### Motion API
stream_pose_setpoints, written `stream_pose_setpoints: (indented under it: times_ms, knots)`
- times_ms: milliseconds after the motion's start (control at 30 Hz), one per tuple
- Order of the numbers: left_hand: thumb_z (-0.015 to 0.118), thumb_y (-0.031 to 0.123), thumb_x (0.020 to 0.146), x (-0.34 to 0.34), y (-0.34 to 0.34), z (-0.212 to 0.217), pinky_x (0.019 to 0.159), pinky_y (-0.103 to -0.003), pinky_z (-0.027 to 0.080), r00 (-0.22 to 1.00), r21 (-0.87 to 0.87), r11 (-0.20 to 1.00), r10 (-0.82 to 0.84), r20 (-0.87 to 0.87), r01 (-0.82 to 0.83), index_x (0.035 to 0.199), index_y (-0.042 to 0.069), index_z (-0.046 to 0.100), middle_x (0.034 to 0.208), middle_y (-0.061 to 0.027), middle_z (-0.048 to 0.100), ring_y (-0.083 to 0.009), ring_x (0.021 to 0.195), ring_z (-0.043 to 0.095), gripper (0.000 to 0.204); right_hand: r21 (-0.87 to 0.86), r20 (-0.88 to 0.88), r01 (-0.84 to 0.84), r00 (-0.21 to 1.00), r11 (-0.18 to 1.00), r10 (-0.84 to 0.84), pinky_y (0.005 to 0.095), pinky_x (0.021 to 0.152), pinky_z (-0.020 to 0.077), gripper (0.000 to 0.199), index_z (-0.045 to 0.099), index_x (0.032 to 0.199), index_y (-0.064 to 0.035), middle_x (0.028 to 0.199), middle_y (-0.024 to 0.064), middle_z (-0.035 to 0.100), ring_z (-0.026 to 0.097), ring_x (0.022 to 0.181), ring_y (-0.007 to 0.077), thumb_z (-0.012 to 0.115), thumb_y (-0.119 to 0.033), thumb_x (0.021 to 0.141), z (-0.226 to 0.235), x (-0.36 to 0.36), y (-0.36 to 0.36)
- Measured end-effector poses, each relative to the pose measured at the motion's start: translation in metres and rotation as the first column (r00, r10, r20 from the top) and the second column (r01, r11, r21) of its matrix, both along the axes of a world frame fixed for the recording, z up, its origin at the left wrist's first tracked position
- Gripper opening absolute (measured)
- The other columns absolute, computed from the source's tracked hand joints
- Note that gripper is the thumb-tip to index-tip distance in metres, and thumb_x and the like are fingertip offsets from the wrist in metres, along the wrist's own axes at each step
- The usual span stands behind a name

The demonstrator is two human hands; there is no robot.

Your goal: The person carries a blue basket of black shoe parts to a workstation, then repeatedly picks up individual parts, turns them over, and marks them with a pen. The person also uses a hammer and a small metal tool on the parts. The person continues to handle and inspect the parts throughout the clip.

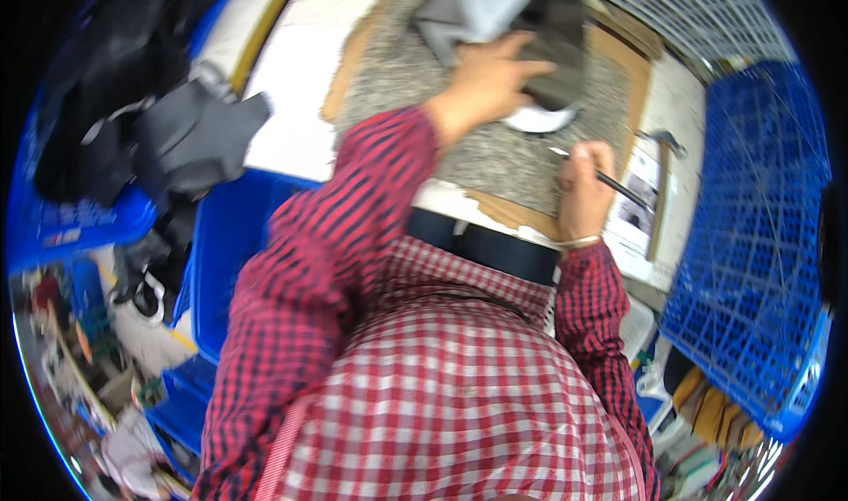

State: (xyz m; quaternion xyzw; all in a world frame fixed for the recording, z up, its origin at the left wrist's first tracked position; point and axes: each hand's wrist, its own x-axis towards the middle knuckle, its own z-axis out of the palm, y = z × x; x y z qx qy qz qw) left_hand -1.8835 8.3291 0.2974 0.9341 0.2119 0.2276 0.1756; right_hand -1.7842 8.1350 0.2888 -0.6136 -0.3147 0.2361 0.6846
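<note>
My left hand (490, 81) lies with its fingers spread over a dark olive, rounded flat piece (561, 59). A pale grey sheet-like piece (481, 11) is under and beyond that hand, blurred by motion. Below the dark piece shows a white curved edge (541, 119). My right hand (587, 187) is closed around a slim black pen-like tool (625, 192), its light tip pointing up and left, apart from the dark piece. Beneath both hands is a speckled grey work board (503, 170) with brown, worn borders.
A hammer (658, 201) rests on a printed sheet at the right of the board. Beyond it stands a blue plastic crate (751, 227), with a pale crate (698, 15) above. Dark grey cut pieces (194, 134) lie at the left, above a blue bin (234, 245).
</note>
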Motion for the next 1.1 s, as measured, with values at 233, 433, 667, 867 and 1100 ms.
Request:
stream_pose_setpoints:
  times_ms: [233, 433, 667, 867, 1100]
  knots:
    - [0.076, 0.010, 0.085, -0.088, 0.018, 0.025, 0.106, -0.044, 0.047, 0.840, 0.174, 0.981, -0.169, 0.516, 0.090, 0.133, 0.015, 0.067, 0.132, -0.0140, 0.063, -0.0327, 0.126, 0.057, 0.049, 0.268, -0.048, 0.049, 0.998, 0.962, -0.038, 0.0250, 0.061, 0.0341, 0.020, 0.060, 0.106, -0.0043, 0.080, 0.0019, 0.052, 0.042, 0.069, 0.0092, 0.058, -0.024, 0.107, -0.008, -0.017, 0.003]
    - [0.064, -0.006, 0.076, -0.368, 0.123, 0.022, 0.115, -0.046, 0.040, 0.748, 0.486, 0.622, 0.656, 0.104, -0.613, 0.143, 0.011, 0.055, 0.148, -0.0117, 0.055, -0.0384, 0.137, 0.049, 0.070, 0.101, 0.060, -0.062, 0.997, 0.993, 0.057, 0.0236, 0.059, 0.0323, 0.023, 0.062, 0.101, -0.0030, 0.079, 0.0003, 0.053, 0.042, 0.067, 0.0071, 0.058, -0.024, 0.107, -0.006, -0.007, -0.003]
    - [0.087, 0.021, 0.073, -0.422, 0.164, 0.073, 0.106, -0.041, 0.045, 0.656, 0.159, 0.850, 0.494, -0.571, -0.502, 0.135, 0.007, 0.061, 0.130, -0.0195, 0.062, -0.0413, 0.123, 0.057, 0.068, 0.029, 0.100, -0.063, 0.993, 0.998, 0.060, 0.0220, 0.060, 0.0346, 0.022, 0.064, 0.101, -0.0029, 0.079, -0.0006, 0.055, 0.044, 0.067, 0.0054, 0.058, -0.023, 0.107, -0.007, -0.008, -0.007]
    - [0.076, 0.002, 0.069, -0.314, 0.067, 0.195, 0.092, -0.041, 0.039, 0.889, 0.482, 0.837, -0.011, -0.457, 0.258, 0.090, 0.004, 0.061, 0.092, -0.0080, 0.058, -0.0292, 0.101, 0.056, 0.026, 0.044, 0.059, -0.151, 0.987, 0.987, 0.149, 0.0223, 0.060, 0.0354, 0.019, 0.062, 0.100, -0.0033, 0.079, -0.0003, 0.056, 0.044, 0.067, 0.0061, 0.058, -0.021, 0.106, -0.013, 0.000, -0.019]
    - [0.066, 0.010, 0.072, -0.269, -0.005, 0.258, 0.100, -0.045, 0.043, 0.873, 0.750, 0.471, -0.105, -0.476, 0.465, 0.098, 0.008, 0.065, 0.098, -0.0075, 0.060, -0.0275, 0.108, 0.060, 0.026, 0.099, -0.015, -0.132, 0.991, 0.986, 0.134, 0.0212, 0.058, 0.0349, 0.019, 0.063, 0.101, -0.0034, 0.079, -0.0003, 0.056, 0.044, 0.065, 0.0060, 0.059, -0.021, 0.106, -0.016, 0.003, -0.016]
